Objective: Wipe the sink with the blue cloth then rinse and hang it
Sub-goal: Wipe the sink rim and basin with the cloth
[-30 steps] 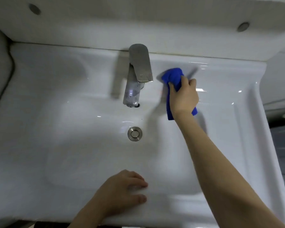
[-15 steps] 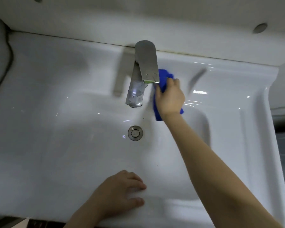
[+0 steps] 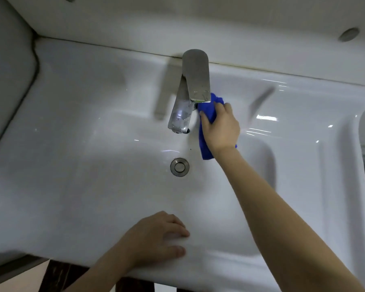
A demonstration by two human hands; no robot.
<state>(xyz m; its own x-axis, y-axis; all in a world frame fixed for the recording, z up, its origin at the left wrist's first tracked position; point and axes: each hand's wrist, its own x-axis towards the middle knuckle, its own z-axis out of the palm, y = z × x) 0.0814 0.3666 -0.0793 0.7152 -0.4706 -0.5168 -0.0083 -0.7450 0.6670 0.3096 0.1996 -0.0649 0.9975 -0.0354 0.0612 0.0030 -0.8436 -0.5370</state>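
Observation:
A white ceramic sink (image 3: pixel 93 114) fills the view, with a round metal drain (image 3: pixel 179 167) in the basin. My right hand (image 3: pixel 221 127) presses the blue cloth (image 3: pixel 205 144) against the back wall of the basin, right beside the base of the metal faucet (image 3: pixel 190 95). Its fingers curl over the cloth's top edge, and the cloth's lower end hangs below my wrist. My left hand (image 3: pixel 156 239) rests on the sink's front rim with its fingers spread flat, holding nothing.
A white ledge (image 3: pixel 177 28) runs along the wall behind the sink, with a round fitting (image 3: pixel 348 34) at the right. A grey curved surface (image 3: pixel 6 66) borders the sink on the left. Dark cabinet (image 3: pixel 72 277) shows below the front rim.
My right hand slid the blue cloth leftward along the back of the sink, from the flat deck right of the faucet to the faucet's base. My left hand stayed on the front rim.

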